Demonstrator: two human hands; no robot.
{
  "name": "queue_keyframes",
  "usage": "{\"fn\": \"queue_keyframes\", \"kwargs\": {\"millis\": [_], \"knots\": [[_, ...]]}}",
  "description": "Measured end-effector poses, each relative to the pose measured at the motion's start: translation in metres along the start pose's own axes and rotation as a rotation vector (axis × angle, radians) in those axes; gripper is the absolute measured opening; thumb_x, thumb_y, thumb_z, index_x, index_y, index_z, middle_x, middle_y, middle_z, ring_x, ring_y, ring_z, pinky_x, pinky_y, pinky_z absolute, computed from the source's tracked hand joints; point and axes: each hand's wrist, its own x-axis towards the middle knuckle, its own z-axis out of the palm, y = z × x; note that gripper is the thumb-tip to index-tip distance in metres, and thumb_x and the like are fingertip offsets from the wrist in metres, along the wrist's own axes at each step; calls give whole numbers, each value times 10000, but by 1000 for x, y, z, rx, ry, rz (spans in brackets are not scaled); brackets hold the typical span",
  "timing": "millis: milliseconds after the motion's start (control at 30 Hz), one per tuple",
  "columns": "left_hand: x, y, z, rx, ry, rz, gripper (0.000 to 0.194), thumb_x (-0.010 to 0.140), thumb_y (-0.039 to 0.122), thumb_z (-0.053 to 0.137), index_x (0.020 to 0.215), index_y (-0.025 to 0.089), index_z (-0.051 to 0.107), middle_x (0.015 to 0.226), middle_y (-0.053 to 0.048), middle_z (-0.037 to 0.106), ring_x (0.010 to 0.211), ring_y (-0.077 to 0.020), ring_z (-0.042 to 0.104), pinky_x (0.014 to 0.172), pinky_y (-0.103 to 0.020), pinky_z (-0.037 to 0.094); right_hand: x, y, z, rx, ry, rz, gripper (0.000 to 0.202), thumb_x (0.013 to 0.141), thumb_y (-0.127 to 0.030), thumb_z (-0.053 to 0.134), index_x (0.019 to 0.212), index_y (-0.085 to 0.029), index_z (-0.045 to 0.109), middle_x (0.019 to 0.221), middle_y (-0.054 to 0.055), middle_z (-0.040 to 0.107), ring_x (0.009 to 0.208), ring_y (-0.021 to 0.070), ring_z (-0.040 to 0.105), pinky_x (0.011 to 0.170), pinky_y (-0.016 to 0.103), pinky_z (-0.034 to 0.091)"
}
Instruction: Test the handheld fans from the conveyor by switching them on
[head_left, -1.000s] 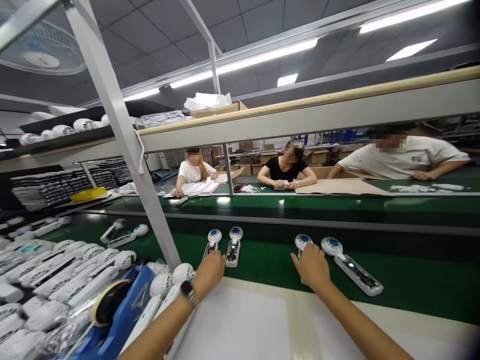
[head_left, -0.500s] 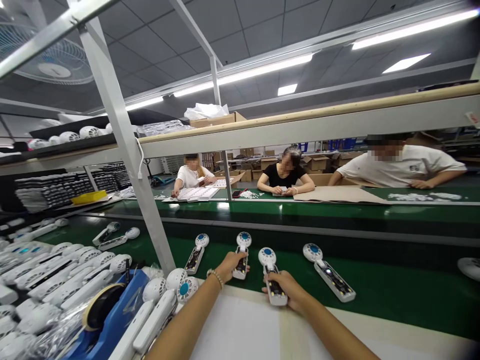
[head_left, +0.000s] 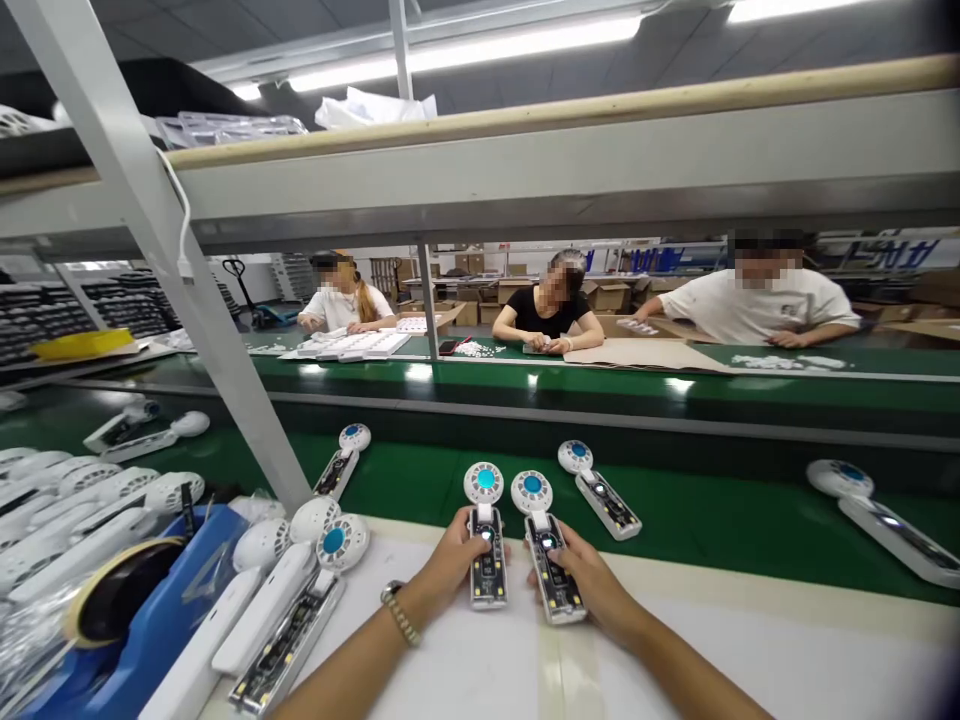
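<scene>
My left hand (head_left: 457, 562) is wrapped round a white handheld fan (head_left: 488, 580), its thumb on the exposed circuit board, where a small light glows. The round vented head of this fan has a bright blue centre. My right hand (head_left: 589, 575) grips a second handheld fan (head_left: 553, 585) right beside it, thumb also on the open handle's board near a lit spot. Both fans are held upright above the white work surface (head_left: 480, 665), heads pointing away from me. Fingers behind the handles are mostly hidden.
Similar open fans lie on the green conveyor belt (head_left: 427, 490). A blue tape dispenser (head_left: 161, 610) and piled white fans (head_left: 75, 500) stand at left, beside a slanted metal post (head_left: 187, 290). A shelf (head_left: 525, 170) crosses above. Three people sit across the belt.
Both hands have drawn the fans closer together and toward me, over the white surface. The left fan's centre and board light now glow. My view has tilted down, and the belt's fans have shifted.
</scene>
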Motion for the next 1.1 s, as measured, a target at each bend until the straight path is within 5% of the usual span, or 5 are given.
{"fn": "queue_keyframes", "kwargs": {"millis": [267, 567, 833, 1100], "knots": [[-2, 0, -2, 98, -60, 22, 416, 686, 175, 595, 1038, 177, 374, 960, -78, 592, 774, -181, 624, 722, -356, 479, 0, 1, -4, -72, -64, -11, 712, 733, -446, 568, 1291, -160, 230, 755, 45, 668, 685, 204, 650, 639, 327, 471], [-3, -3, -5, 62, -169, 25, 463, 682, 220, 663, 1054, 178, 391, 1130, -119, 531, 897, -208, 601, 795, -385, 467, -1, 3, -6, -30, -115, -79, 527, 776, -385, 569, 1212, -228, 318, 818, 19, 621, 745, 205, 636, 694, 351, 471], [1, -12, -5, 149, -122, 39, 483, 714, 268, 632, 1096, 180, 348, 926, -79, 595, 886, -225, 604, 763, -378, 466, -1, 5, -8, -64, -101, -31, 714, 769, -429, 559, 1322, -227, 156, 782, 21, 636, 712, 202, 631, 670, 341, 468], [3, -15, -6, 160, -107, 60, 470, 722, 260, 624, 1090, 186, 341, 925, -76, 594, 873, -228, 610, 757, -380, 470, 0, 8, -9, -104, -117, -50, 739, 745, -492, 573, 1312, -230, 177, 796, 38, 648, 707, 205, 624, 654, 337, 462]]}}
